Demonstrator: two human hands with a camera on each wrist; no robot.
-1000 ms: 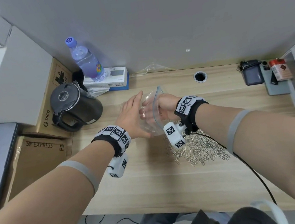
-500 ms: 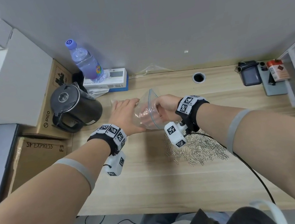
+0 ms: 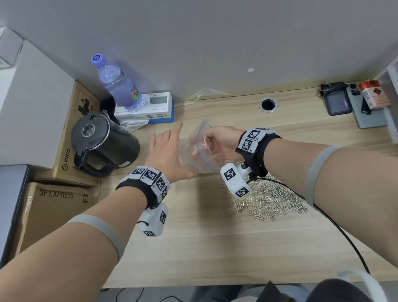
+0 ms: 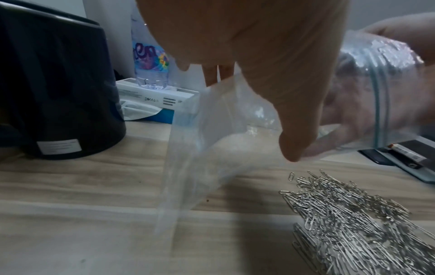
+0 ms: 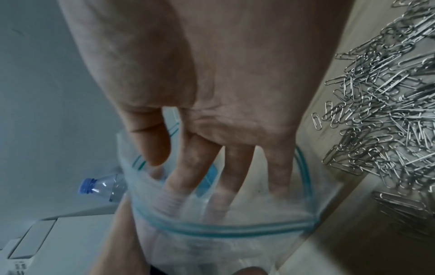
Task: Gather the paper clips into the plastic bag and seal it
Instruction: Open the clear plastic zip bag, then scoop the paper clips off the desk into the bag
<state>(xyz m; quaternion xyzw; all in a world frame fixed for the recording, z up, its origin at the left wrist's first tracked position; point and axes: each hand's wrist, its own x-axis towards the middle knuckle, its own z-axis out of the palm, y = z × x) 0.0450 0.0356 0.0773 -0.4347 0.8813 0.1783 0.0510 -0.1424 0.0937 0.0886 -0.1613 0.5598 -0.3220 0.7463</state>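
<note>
Nearest, on the desk: paper clips in a loose heap, none gathered yet. Just beyond, held above the wood: plastic bag, clear, apparently empty, mouth spread wide. Right hand with fingers pushed inside the opening, thumb pinching its rim. Left hand flat, fingers straight, against the bag's outer side. Probably the opening step; next, bringing the mouth to the heap for scooping.

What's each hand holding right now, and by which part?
Right hand holds the plastic bag at its open zip mouth, fingers inside. Left hand lies flat against the bag's outside, gripping nothing.
</note>
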